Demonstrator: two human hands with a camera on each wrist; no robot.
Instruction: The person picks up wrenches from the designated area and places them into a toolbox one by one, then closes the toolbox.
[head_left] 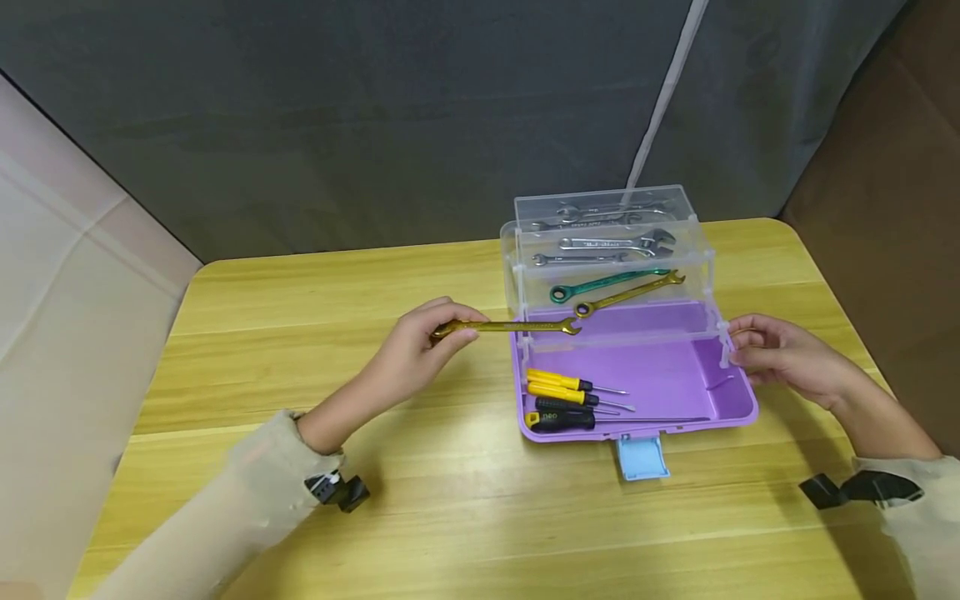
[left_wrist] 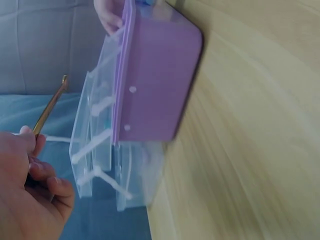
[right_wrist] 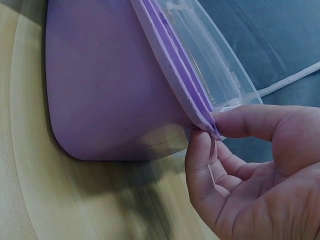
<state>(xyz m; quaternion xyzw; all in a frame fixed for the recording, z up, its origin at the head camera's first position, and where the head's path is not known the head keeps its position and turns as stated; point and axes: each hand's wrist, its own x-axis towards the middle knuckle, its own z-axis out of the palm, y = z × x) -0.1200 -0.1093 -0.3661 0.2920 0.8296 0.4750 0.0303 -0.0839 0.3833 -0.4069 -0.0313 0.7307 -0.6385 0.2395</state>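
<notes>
My left hand (head_left: 420, 346) pinches one end of a gold combination wrench (head_left: 525, 327) between thumb and fingers. The wrench is held level, its open end over the left side of a purple toolbox (head_left: 637, 433). On the toolbox's right side, my right hand (head_left: 787, 358) pinches the rim, with thumb and forefinger on the edge in the right wrist view. Clear tiered trays (head_left: 615, 329) are folded up at the back of the box. A green ratchet wrench (head_left: 607, 285) and another gold wrench (head_left: 630, 295) lie in a lower tray; silver wrenches (head_left: 600, 244) fill those above.
Several screwdrivers (head_left: 562, 393) with yellow or black handles lie at the front left of the toolbox floor. A light-blue latch (head_left: 642, 458) hangs from its front. The box stands on a wooden table (head_left: 285, 333), with a dark curtain (head_left: 375, 125) behind.
</notes>
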